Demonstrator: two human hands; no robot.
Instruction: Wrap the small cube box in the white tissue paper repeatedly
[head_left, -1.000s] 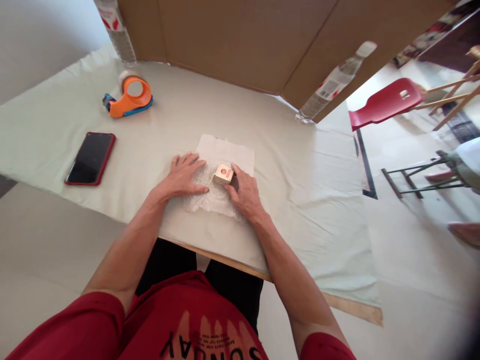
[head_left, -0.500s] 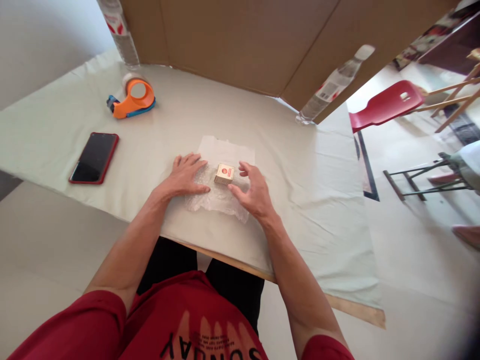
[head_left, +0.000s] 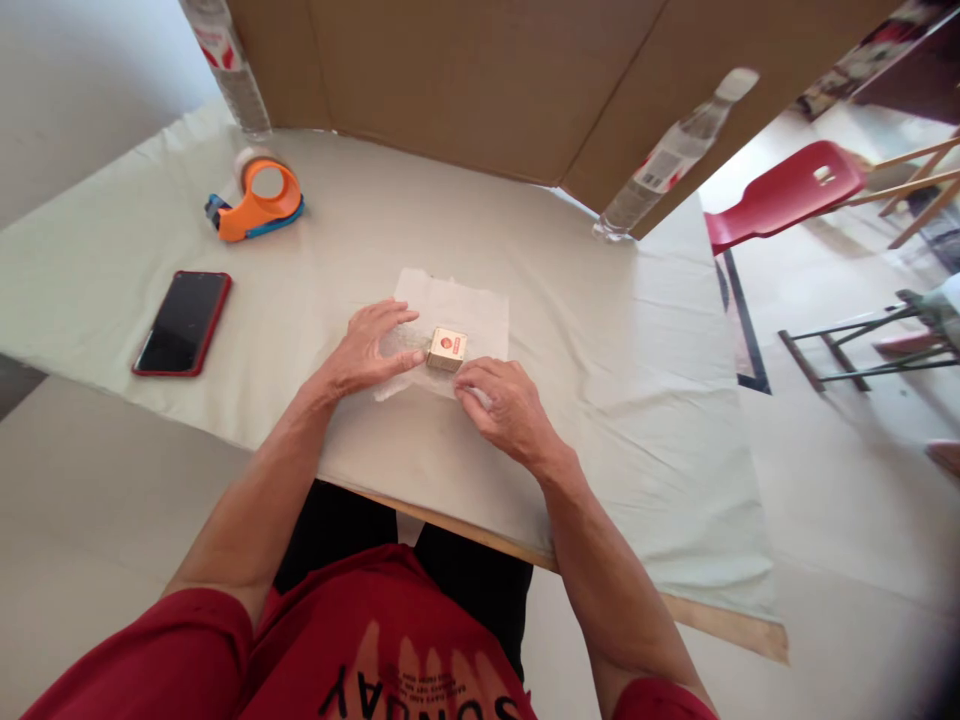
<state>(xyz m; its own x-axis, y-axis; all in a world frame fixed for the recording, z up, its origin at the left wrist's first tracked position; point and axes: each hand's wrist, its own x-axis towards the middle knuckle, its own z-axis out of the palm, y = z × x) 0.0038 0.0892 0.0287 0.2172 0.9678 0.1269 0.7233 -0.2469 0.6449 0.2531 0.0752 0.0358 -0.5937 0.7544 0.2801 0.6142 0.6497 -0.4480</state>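
A small cream box with red print [head_left: 448, 347] lies on a sheet of bubble wrap [head_left: 457, 297] in the middle of the table. To its left, my left hand [head_left: 367, 350] is open, fingers spread over the wrap, with the thumb tip at the box's left side. My right hand [head_left: 504, 402] is closed in a pinch on the near right part of the bubble wrap, just below the box. Some of the wrap shows between the thumb and the curled fingers. The wrap's near right corner is hidden by this hand.
Left on the cloth-covered table [head_left: 637, 420] lie a phone in a red case [head_left: 184, 322] and an orange tape dispenser [head_left: 262, 200]. Water bottles stand at the back left [head_left: 229, 75] and back right [head_left: 675, 160], against a brown cardboard panel [head_left: 465, 90]. A red chair [head_left: 795, 190] is beyond.
My right hand has moved down and closed on the wrap's near edge, which is now lifted back toward the box. My left thumb has come closer to the box.
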